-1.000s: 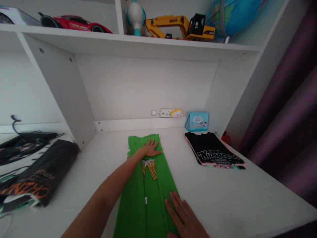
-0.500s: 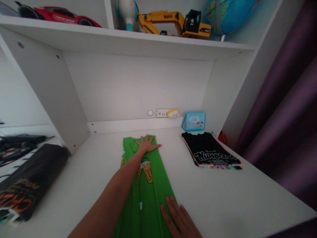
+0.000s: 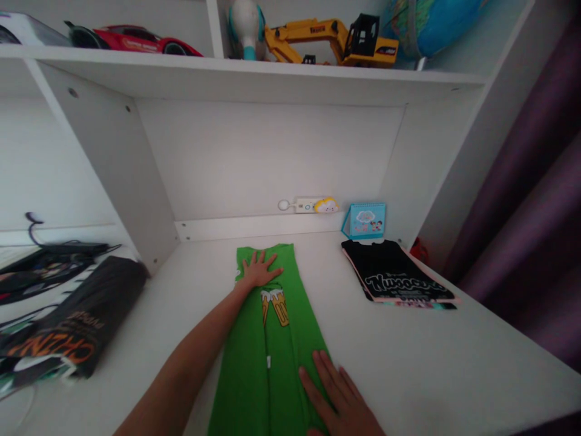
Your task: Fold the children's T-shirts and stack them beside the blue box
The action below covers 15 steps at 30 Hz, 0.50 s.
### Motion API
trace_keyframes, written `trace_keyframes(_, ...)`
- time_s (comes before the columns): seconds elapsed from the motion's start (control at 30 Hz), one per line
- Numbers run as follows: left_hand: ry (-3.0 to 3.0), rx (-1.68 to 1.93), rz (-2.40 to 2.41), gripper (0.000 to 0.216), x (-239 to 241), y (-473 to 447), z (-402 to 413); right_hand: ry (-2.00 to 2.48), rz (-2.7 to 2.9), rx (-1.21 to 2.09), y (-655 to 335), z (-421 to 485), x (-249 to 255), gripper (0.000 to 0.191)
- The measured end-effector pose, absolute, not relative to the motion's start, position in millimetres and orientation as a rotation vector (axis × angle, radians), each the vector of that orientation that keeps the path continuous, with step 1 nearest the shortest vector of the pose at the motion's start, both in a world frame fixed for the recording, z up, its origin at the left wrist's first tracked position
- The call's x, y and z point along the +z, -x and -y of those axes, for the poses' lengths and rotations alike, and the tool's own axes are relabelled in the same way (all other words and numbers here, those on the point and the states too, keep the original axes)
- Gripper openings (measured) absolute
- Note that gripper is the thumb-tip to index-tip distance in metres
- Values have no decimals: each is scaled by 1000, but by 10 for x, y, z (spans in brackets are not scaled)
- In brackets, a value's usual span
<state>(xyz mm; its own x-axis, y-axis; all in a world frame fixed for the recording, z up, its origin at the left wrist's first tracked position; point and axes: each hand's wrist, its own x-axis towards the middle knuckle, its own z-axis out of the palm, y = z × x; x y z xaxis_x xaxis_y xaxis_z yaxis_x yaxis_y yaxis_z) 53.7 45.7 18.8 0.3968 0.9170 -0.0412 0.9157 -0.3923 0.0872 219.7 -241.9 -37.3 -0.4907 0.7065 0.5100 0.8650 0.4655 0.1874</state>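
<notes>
A green shirt, folded lengthwise into a long strip with a yellow print, lies on the white desk, running away from me. My left hand rests flat with fingers spread on its far end, toward the left edge. Pressed flat on the strip's near right part is my right hand, fingers stretched out. Neither hand holds anything.
A stack of folded shirts with a black one on top sits at the right back. A small blue calendar and a power strip line the back wall. Dark clothing lies left. Toy cars, a yellow excavator and a globe stand on the upper shelf.
My left hand has slid a little to the left across the far end of the green shirt. My right hand stays pressed on the near part.
</notes>
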Motion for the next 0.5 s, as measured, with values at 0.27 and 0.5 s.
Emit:
trace_keyframes(0.27,-2585,135,-1539,70,570,-380,26,1334,2441,-399,-2173,2554,-153,74)
trace_keyframes(0.5,-2721,-83,-924,86,639,389,1747,1319,2434,-333,-2194,2566,-166,77)
